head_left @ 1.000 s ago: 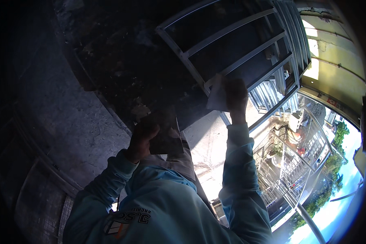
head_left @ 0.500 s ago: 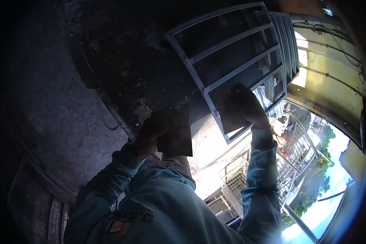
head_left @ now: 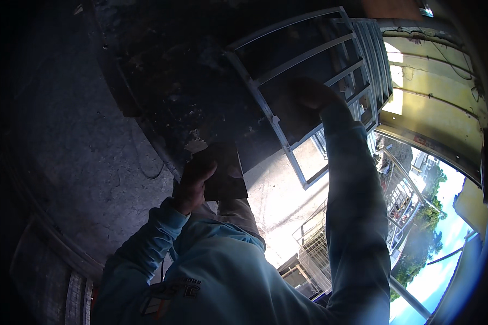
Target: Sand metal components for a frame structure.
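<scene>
My left hand [head_left: 194,185] is closed on the edge of a dark, flat rectangular plate [head_left: 229,179], the thumb lying on its face. The plate hangs in front of my body, beside the dark tabletop. My right arm reaches out over a grey metal frame with crossbars [head_left: 260,103]. In deep shadow, my right hand [head_left: 315,95] appears closed on a second dark plate [head_left: 290,116], which covers part of the crossbars. Its fingers are hard to make out. Whether this plate touches the frame, I cannot tell.
The frame lies on a dark, stained tabletop [head_left: 184,92] and juts past its edge. More metal frames [head_left: 375,59] are stacked at the far right, near a yellow wall [head_left: 434,70]. Grey concrete floor [head_left: 65,135] lies to the left; metal grilles [head_left: 314,252] stand in daylight.
My right hand has moved farther out and up along the frame, carrying its dark plate. The frame's near corner shows now. My left hand and its plate have shifted slightly.
</scene>
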